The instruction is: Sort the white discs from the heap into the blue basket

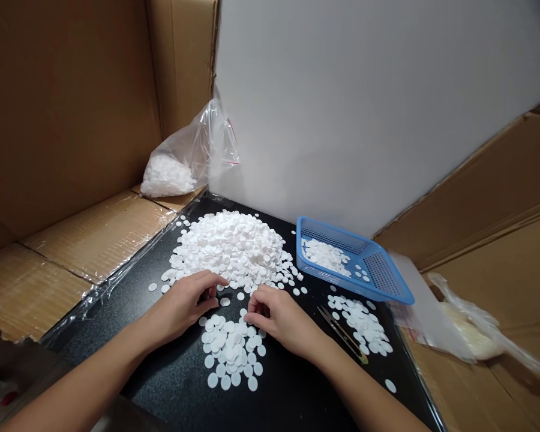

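A big heap of small white round discs (229, 243) lies on the black tabletop. My left hand (186, 303) is at the heap's near edge, its index finger and thumb apart with nothing visible between them. My right hand (276, 312) is curled, thumb and fingertips close together, beside a loose disc (243, 312); whether anything is pinched there is hidden. Between and below the hands is a smaller, flatter group of discs (231, 348). A pair of tweezers (342, 336) lies right of my right wrist, next to another small group of discs (364, 324).
A blue perforated plastic basket (398, 282) holds more discs at the back right. A clear bag (168, 174) of white pieces sits back left on cardboard. Another plastic bag (468, 330) is at right. Cardboard walls (72, 108) and a white panel (364, 108) enclose the table.
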A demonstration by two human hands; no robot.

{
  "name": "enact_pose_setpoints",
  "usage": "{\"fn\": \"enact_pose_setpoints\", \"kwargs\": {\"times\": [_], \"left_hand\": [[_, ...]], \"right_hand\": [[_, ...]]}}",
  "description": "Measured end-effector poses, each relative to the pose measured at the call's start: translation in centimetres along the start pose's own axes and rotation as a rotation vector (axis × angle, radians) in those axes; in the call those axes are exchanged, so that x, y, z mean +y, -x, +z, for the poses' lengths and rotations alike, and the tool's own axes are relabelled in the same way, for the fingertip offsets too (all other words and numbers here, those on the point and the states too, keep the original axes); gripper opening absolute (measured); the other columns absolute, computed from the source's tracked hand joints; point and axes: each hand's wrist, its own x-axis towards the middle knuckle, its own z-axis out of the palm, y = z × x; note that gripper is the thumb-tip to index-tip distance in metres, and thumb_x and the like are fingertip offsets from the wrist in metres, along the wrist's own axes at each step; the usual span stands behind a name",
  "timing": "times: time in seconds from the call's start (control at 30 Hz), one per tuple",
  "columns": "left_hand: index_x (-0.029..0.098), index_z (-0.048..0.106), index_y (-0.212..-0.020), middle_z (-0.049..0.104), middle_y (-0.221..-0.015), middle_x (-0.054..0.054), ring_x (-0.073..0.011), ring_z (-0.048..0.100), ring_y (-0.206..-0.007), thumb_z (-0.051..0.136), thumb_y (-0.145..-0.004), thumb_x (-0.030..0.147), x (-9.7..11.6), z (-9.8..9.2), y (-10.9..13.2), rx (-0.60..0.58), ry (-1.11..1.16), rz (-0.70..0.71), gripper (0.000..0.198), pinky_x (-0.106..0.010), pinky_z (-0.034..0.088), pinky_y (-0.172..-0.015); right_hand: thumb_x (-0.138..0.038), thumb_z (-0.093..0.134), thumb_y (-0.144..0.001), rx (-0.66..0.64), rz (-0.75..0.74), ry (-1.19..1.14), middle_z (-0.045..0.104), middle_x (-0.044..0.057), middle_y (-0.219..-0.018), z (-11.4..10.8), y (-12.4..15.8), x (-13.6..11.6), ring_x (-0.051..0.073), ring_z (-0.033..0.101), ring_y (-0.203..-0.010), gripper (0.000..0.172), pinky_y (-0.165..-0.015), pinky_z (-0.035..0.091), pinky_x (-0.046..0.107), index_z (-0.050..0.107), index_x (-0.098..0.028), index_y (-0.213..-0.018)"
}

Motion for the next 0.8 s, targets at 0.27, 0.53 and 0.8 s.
{"fn": "enact_pose_setpoints", "kwargs": {"times": [0.27,0.53,0.8], "left_hand": [[0.022,0.067,-0.105,0.065,-0.078,0.002,-0.0156,0.060,-0.071,0.058,-0.085,0.018,0.4,0.1,-0.2,0.029,0.167,-0.093,0.022,-0.025,0.045,-0.065],[0.022,0.067,-0.110,0.069,-0.081,0.001,-0.0154,0.061,-0.072,0.058,-0.085,0.023,0.1,-0.6,-0.1,0.132,0.232,-0.120,0.027,-0.025,0.047,-0.067],[0.023,0.063,-0.121,0.068,-0.084,0.000,-0.0147,0.062,-0.073,0.054,-0.088,0.018,0.5,-0.8,0.5,-0.062,0.301,-0.059,0.035,-0.025,0.048,-0.068]], "right_hand": [[-0.018,0.068,-0.091,0.120,-0.081,0.137,0.062,-0.001,-0.077,1.4,-0.7,-0.5,0.015,0.059,-0.069,0.012,-0.063,0.042,0.025,0.064,-0.020,-0.080],[-0.017,0.061,-0.095,0.181,-0.315,0.366,0.063,0.003,-0.089,3.1,-1.5,-0.3,0.016,0.063,-0.074,0.008,-0.066,0.047,0.025,0.069,-0.021,-0.097],[-0.009,0.062,-0.088,0.104,-0.334,0.308,0.060,0.002,-0.087,1.7,-0.9,-0.5,0.015,0.060,-0.071,0.014,-0.066,0.045,0.025,0.067,-0.021,-0.090]]}}
